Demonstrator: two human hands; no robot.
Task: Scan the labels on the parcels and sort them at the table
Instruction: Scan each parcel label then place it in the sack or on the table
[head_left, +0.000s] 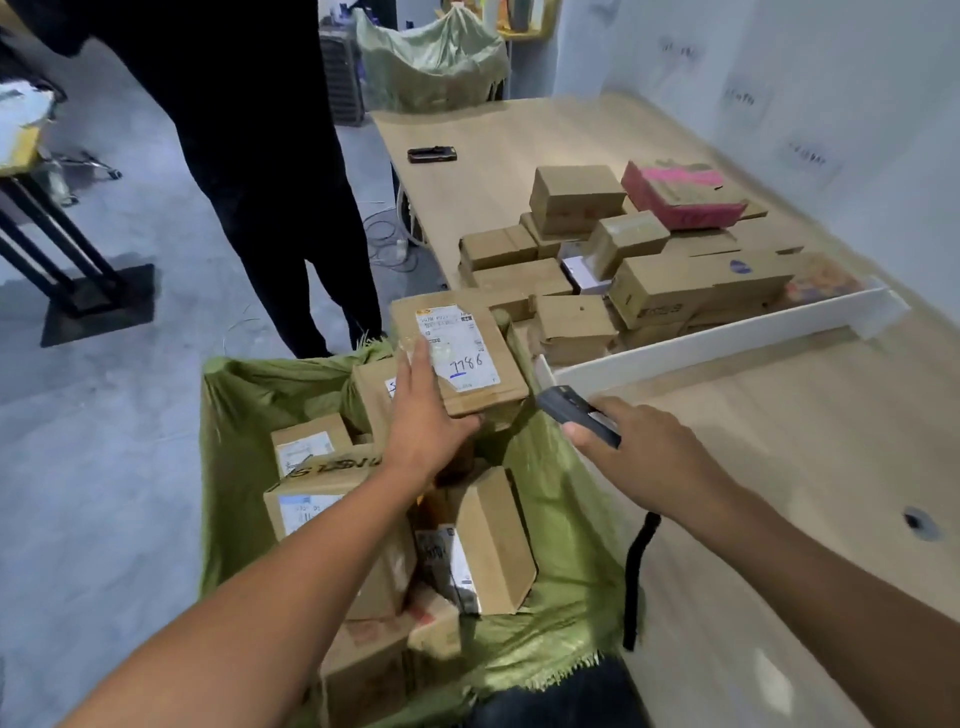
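Well left of the green sack (244, 415): a black stand (98, 301) on the grey floor. Just beyond the sack's far rim: a person in dark clothes (249, 130), close enough to crowd any reach that way. Inside the sack: many unscanned parcels (488, 540), so most of the job probably left. Over the sack's far right corner: one labelled parcel (457, 358), raised label-up, held by the left hand (421, 421) with fingers nearly straight on top and thumb hooked at the near edge. Just right of the sack: the right hand (644, 452), curled round a dark scanner (576, 415) aimed toward the label; scan seemingly not yet done. Right of the sack: the table (779, 467), crossed by a white divider (727, 345), with a pile of boxes (623, 260) beyond it, apparently sorted already. Farther up the table from the sack: a second handheld device (431, 154). Hanging off the table edge beside the sack: a black strap (635, 571).
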